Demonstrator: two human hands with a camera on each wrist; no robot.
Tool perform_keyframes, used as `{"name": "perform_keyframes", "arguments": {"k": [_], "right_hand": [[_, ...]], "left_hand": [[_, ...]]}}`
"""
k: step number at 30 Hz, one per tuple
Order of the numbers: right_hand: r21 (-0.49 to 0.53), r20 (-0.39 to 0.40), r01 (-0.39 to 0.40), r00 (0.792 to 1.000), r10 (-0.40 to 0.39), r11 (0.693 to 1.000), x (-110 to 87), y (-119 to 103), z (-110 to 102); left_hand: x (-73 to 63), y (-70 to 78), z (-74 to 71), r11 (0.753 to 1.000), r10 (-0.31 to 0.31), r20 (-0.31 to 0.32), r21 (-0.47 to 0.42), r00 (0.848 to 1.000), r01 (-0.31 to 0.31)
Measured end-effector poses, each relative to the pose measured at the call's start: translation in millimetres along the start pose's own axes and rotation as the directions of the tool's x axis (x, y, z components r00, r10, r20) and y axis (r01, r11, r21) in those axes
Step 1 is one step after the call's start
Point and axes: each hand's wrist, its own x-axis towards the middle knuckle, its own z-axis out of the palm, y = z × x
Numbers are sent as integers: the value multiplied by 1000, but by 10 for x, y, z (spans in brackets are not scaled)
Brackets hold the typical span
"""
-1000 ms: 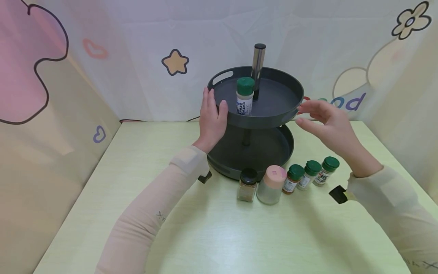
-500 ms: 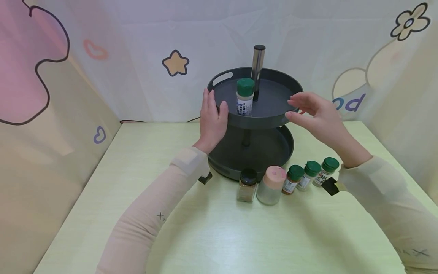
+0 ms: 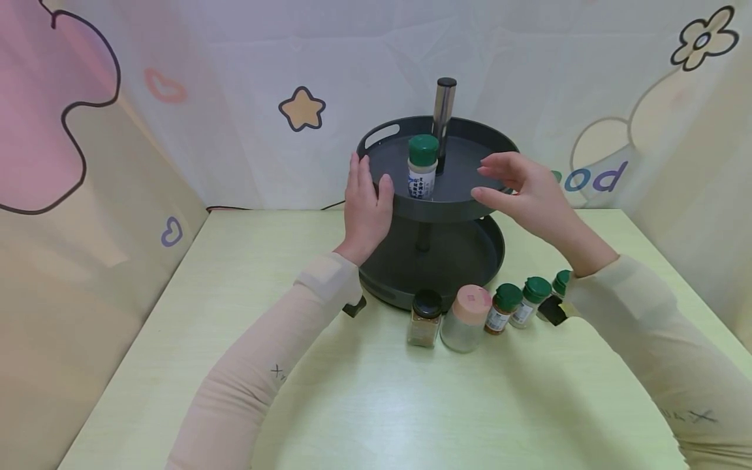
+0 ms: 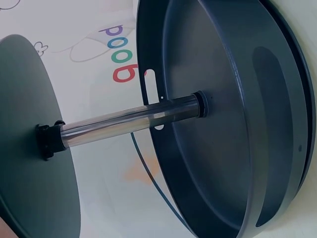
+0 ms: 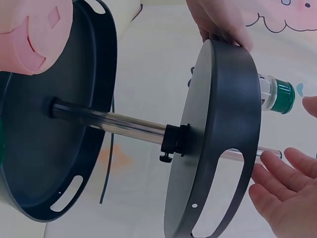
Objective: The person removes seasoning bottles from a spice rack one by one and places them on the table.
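A two-tier black round rack stands on the table, its upper tray (image 3: pixel 449 210) above a lower tray (image 3: pixel 470 261). One spice jar with a green cap (image 3: pixel 423 167) stands upright on the upper tray, left of the metal pole (image 3: pixel 443 108). My left hand (image 3: pixel 367 212) rests against that tray's left side, fingers straight up along the rim. In the head view my right hand (image 3: pixel 525 192) overlaps the tray's right rim, thumb and fingers apart with nothing between them. The right wrist view has the fingers (image 5: pixel 277 173) close by the rim's handle slot.
In front of the lower tray stand a square black-capped jar (image 3: pixel 424 320), a larger pink-lidded jar (image 3: pixel 467 320) and several green-capped spice jars (image 3: pixel 504 308). The rightmost one is partly hidden by the right sleeve. A printed curtain (image 3: pixel 235 117) hangs behind.
My right hand has moved left, from just outside the upper tray's right rim to over it. The left hand and the jars have stayed put.
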Motion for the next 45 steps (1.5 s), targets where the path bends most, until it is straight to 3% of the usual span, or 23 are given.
{"name": "perform_keyframes", "arguments": {"k": [45], "right_hand": [[-16, 69, -24, 997, 25, 1000, 412, -127, 368]], "left_hand": [[-69, 57, 60, 999, -37, -45, 26, 998, 38]]}}
